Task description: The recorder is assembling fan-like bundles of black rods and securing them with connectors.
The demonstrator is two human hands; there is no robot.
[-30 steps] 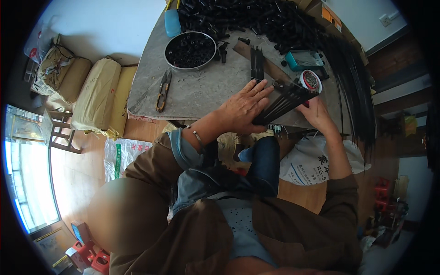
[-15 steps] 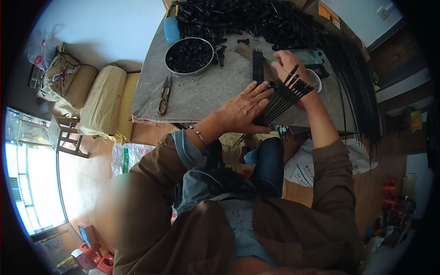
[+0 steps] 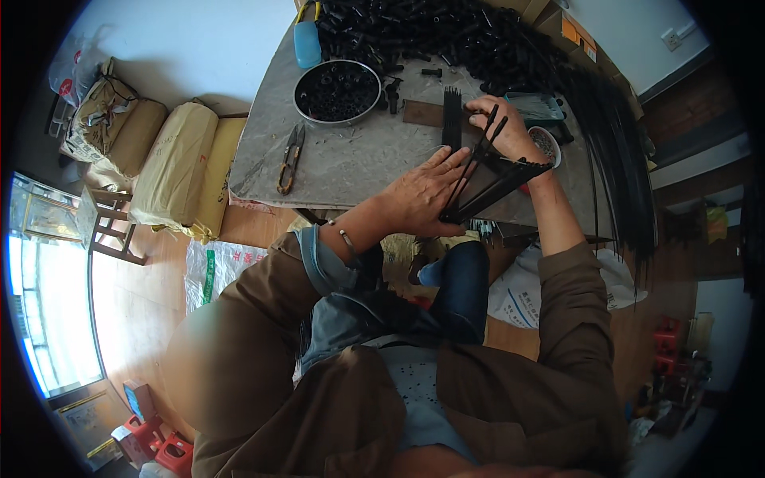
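Observation:
My left hand lies flat near the table's front edge, fingers stretched over the lower end of a black comb-like row of thin rods. A bundle of slim black ribs, like umbrella ribs, runs from beside its thumb to my right wrist. Two ribs stand apart from the bundle, slanting up between the hands. My right hand is closed, thumb and fingers pinched just right of the comb-like row; what they hold is too small to tell. A brown flat bar lies under the row.
A metal bowl of small black rings and orange-handled snips lie left on the table. Black tubular parts heap at the back. Long black rods hang over the right edge. A small white cup stands beside my right wrist.
The fanned ribs by my right wrist have drawn together and lie lower, while two now stand apart. My right hand has turned slightly and its fingers pinch closer. My left hand stays put.

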